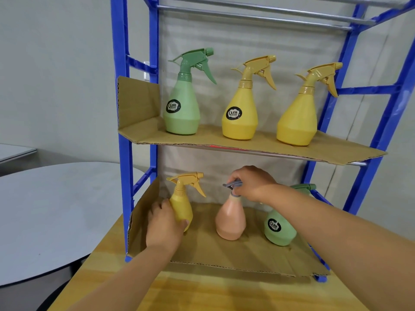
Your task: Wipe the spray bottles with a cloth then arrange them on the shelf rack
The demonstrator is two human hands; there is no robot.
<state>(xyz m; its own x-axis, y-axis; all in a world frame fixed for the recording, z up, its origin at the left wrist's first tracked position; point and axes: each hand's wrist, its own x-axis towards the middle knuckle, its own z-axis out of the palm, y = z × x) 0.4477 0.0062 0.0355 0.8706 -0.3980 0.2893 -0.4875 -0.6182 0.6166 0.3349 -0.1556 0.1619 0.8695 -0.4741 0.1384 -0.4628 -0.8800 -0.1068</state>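
Your left hand (pixel 165 223) wraps the belly of the yellow bottle (pixel 182 205) at lower left of the frame, fingers curled round it; your right hand (pixel 251 184) pinches the grey trigger head of the pink bottle (pixel 231 218) at lower centre. Both stand upright on the cardboard liner (pixel 224 257) of the lower shelf, with a green bottle (pixel 279 227) tilted just beside the pink one, partly behind your right forearm. Three more sit apart on the upper shelf (pixel 247 145) — green, yellow, yellow. No cloth shows. These look like light, stiff, smooth plastic — likely slippery. Hold them at the neck or the wide belly; the trigger head may swivel, and the liner could slide.
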